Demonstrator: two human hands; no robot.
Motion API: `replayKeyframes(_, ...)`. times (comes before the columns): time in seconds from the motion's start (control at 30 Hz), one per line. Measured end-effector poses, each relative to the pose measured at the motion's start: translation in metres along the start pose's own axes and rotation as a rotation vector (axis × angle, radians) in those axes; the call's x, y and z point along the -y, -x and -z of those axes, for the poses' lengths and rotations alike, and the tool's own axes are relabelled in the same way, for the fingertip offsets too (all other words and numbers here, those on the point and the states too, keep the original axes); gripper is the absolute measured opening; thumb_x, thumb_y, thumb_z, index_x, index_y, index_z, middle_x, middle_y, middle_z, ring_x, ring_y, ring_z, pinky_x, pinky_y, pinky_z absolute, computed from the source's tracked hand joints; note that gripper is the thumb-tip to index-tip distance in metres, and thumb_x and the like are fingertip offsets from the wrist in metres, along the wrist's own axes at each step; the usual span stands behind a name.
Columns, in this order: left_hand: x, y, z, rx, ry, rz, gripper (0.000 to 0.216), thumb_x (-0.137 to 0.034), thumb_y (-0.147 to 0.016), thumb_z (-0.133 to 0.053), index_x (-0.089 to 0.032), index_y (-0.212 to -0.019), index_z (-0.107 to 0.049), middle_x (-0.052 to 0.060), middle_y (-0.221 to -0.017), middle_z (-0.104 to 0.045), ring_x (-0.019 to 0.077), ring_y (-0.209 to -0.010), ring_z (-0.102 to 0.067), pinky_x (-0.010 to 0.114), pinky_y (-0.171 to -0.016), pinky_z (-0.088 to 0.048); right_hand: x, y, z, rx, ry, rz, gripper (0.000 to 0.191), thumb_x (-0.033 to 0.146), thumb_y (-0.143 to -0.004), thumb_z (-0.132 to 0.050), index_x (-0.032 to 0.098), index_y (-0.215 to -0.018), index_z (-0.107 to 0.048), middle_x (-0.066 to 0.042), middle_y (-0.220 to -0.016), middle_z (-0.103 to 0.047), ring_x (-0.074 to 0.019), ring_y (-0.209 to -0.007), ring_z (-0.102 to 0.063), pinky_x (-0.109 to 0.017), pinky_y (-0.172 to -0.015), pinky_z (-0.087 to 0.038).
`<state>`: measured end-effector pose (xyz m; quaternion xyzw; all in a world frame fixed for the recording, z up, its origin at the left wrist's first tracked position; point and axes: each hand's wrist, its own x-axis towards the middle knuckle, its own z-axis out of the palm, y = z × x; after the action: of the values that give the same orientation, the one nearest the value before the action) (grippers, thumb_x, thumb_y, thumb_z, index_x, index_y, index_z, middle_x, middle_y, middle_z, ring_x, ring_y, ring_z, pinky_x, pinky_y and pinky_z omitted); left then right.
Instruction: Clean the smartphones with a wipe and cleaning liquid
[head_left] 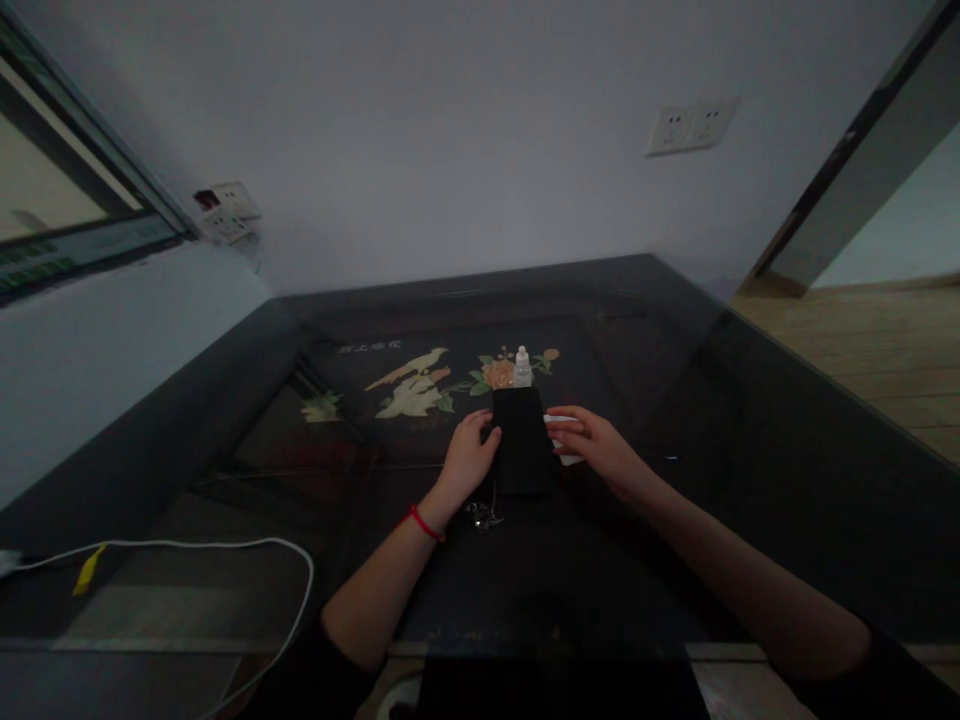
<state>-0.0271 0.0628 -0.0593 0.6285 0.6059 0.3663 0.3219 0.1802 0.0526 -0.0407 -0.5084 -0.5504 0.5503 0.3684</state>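
Observation:
A black flat rectangular thing (520,445), shaped like a phone or a slim case, is in front of me between both hands. My left hand (471,452) is closed on its left edge, with the thumb at the near side. On the other side, my right hand (589,440) has its fingers closed over a small flat white thing (571,459), largely covered by them. Just behind the black thing stands a small clear bottle (522,372) with a pale pink cap. A bunch of shiny metal (484,516), maybe keys or a chain, lies below my left hand.
The dark glossy table (600,560) bears a bird-and-flower picture (411,392). At the left runs a white cable (202,543) with a yellow tag (89,570). Wall sockets (691,127) are above the table, and a window (67,170) is at the far left.

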Motion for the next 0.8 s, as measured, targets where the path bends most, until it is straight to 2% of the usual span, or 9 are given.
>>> replayKeyframes(0.1, -0.002, 0.005, -0.002, 0.019, 0.146, 0.027, 0.03, -0.021, -0.085, -0.052, -0.017, -0.114, -0.056, 0.011, -0.116, -0.065, 0.0195, -0.105, -0.062, 0.036, -0.095, -0.047, 0.007, 0.003, 0.001, -0.017, -0.156, -0.048, 0.041, 0.019, -0.08, -0.059, 0.017, -0.119, -0.05, -0.012, -0.11, -0.066, -0.0191, -0.097, -0.067, -0.035, -0.081, -0.058)
replayKeyframes(0.17, -0.006, 0.01, -0.005, 0.052, 0.245, 0.059, 0.035, -0.026, -0.087, -0.049, -0.018, -0.121, -0.046, 0.009, -0.106, -0.068, 0.0179, -0.09, -0.067, 0.032, -0.08, -0.053, 0.01, 0.005, 0.0, -0.037, -0.262, -0.068, 0.046, 0.018, -0.078, -0.061, 0.018, -0.122, -0.049, -0.009, -0.103, -0.066, -0.0179, -0.089, -0.067, -0.033, -0.077, -0.059)
replayKeyframes(0.23, -0.01, 0.014, -0.007, 0.094, 0.326, 0.09, 0.04, -0.032, -0.088, -0.047, -0.019, -0.125, -0.038, 0.006, -0.096, -0.07, 0.0161, -0.075, -0.068, 0.028, -0.065, -0.054, 0.014, 0.007, -0.001, -0.053, -0.286, -0.055, 0.047, 0.016, -0.077, -0.061, 0.018, -0.122, -0.049, -0.006, -0.094, -0.066, -0.0159, -0.08, -0.067, -0.031, -0.071, -0.059)
replayKeyframes(0.3, -0.013, 0.018, -0.007, 0.142, 0.383, 0.106, 0.04, -0.035, -0.088, -0.047, -0.021, -0.124, -0.036, 0.003, -0.089, -0.069, 0.0149, -0.067, -0.066, 0.026, -0.059, -0.053, 0.017, 0.008, -0.001, -0.014, -0.229, -0.033, 0.038, 0.016, -0.08, -0.059, 0.017, -0.117, -0.053, -0.003, -0.083, -0.065, -0.014, -0.071, -0.066, -0.028, -0.066, -0.059)
replayKeyframes(0.4, -0.018, 0.02, -0.003, 0.18, 0.418, 0.081, 0.037, -0.035, -0.088, -0.048, -0.022, -0.121, -0.04, 0.002, -0.087, -0.068, 0.0146, -0.069, -0.066, 0.025, -0.06, -0.052, 0.025, 0.011, 0.005, 0.116, -0.119, -0.029, 0.016, 0.021, -0.088, -0.05, 0.016, -0.101, -0.057, -0.003, -0.074, -0.065, -0.0135, -0.065, -0.067, -0.026, -0.062, -0.058)
replayKeyframes(0.5, -0.024, 0.022, 0.009, 0.116, 0.25, -0.046, 0.031, -0.037, -0.091, -0.044, -0.023, -0.119, -0.046, 0.003, -0.091, -0.068, 0.0159, -0.079, -0.066, 0.026, -0.067, -0.05, 0.033, 0.012, 0.015, 0.195, -0.058, -0.037, 0.02, 0.024, -0.092, -0.043, 0.015, -0.104, -0.057, -0.006, -0.081, -0.069, -0.0158, -0.07, -0.07, -0.026, -0.061, -0.059)
replayKeyframes(0.63, -0.035, 0.025, 0.028, 0.046, -0.245, -0.201, 0.031, -0.04, -0.094, -0.04, -0.026, -0.116, -0.056, 0.003, -0.097, -0.071, 0.0197, -0.086, -0.067, 0.03, -0.075, -0.048, 0.039, 0.015, 0.026, 0.326, 0.067, -0.024, 0.031, 0.021, -0.09, -0.047, 0.014, -0.118, -0.055, -0.007, -0.084, -0.071, -0.0164, -0.074, -0.071, -0.026, -0.062, -0.059)
replayKeyframes(0.8, -0.042, 0.028, 0.037, 0.093, -0.541, -0.317, 0.033, -0.042, -0.096, -0.036, -0.027, -0.113, -0.06, 0.002, -0.103, -0.072, 0.0222, -0.09, -0.068, 0.031, -0.075, -0.048, 0.037, 0.02, 0.027, 0.463, 0.151, -0.049, 0.036, 0.016, -0.083, -0.052, 0.014, -0.119, -0.059, -0.005, -0.084, -0.071, -0.0151, -0.074, -0.071, -0.024, -0.062, -0.059)
